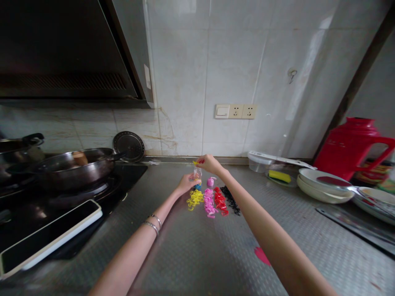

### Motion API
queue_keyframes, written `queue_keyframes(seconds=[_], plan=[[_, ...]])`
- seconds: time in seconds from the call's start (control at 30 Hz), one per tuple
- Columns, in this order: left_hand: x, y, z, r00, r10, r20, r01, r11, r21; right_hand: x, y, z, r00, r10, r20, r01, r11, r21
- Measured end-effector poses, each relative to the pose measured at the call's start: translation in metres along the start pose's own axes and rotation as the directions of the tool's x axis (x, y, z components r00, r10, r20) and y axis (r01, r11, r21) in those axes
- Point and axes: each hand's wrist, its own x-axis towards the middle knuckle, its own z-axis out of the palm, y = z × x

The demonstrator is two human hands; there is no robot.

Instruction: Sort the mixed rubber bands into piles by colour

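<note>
My left hand (186,183) is closed around a small clear bottle (198,170) with blue and other coloured bits at its bottom. Above the bottle's mouth, my right hand (210,163) pinches a yellow rubber band (195,163). On the metal counter in front of the bottle lie a yellow pile of bands (195,199), a pink pile (209,202), a red pile (220,201) and a black pile (231,200), side by side. A small pink object (211,181) stands just right of the bottle, behind the pink pile.
At the left, a pan (74,168) sits on the stove, with a white-edged phone (51,238) in front. To the right are a yellow sponge (279,176), stacked bowls (324,190), a knife (358,228) and a red jug (348,150). Tiled wall (182,82) rises behind.
</note>
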Motion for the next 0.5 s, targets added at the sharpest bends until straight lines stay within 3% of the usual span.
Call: queue_keyframes(seconds=[0.33, 0.5], plan=[[0.0010, -0.0032, 0.0012, 1.000, -0.004, -0.002, 0.004, 1.000, -0.006, -0.0102, -0.0027, -0.0027, 0.999, -0.049, -0.013, 0.047, 0.993, -0.107], [0.0006, -0.0019, 0.0006, 1.000, -0.002, 0.004, 0.002, 1.000, 0.012, -0.0090, -0.0024, -0.0016, 0.998, -0.043, 0.050, 0.049, 0.992, -0.114]])
